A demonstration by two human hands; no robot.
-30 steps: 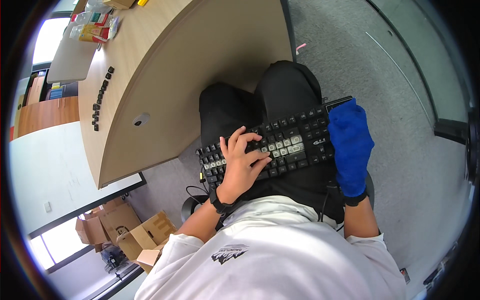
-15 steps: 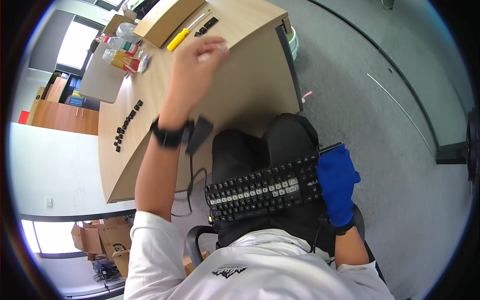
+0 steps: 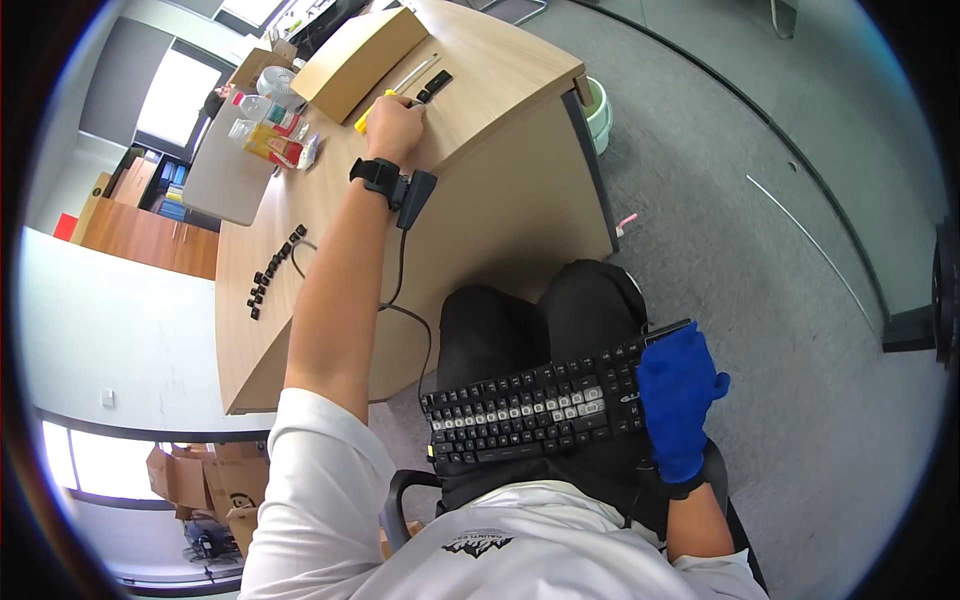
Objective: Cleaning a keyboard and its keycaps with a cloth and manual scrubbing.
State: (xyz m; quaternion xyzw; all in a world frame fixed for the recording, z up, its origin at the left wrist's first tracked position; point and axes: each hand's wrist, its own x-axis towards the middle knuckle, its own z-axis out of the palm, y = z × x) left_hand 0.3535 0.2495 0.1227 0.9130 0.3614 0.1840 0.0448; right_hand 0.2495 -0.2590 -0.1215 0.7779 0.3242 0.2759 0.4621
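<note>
A black keyboard lies tilted across my lap; a band of its key positions is bare and whitish, with the caps off. At its right end, my right hand in a blue glove grips the edge, the fingertips hidden. My left hand reaches far out over the desk, its fingers drawn together at a few loose black keycaps. Whatever sits between those fingertips is too small to name. Beside that hand lies a screwdriver with a yellow handle, partly covered by the fingers.
On the wooden desk stand a cardboard box and plastic bottles. A row of black keycaps curves along its left side. A cable hangs from my left wrist device. A pale green bin stands beyond the desk's right end.
My left hand has moved away from me, from above the desk's near edge down to the loose keycaps by the screwdriver. My right hand stays on the keyboard.
</note>
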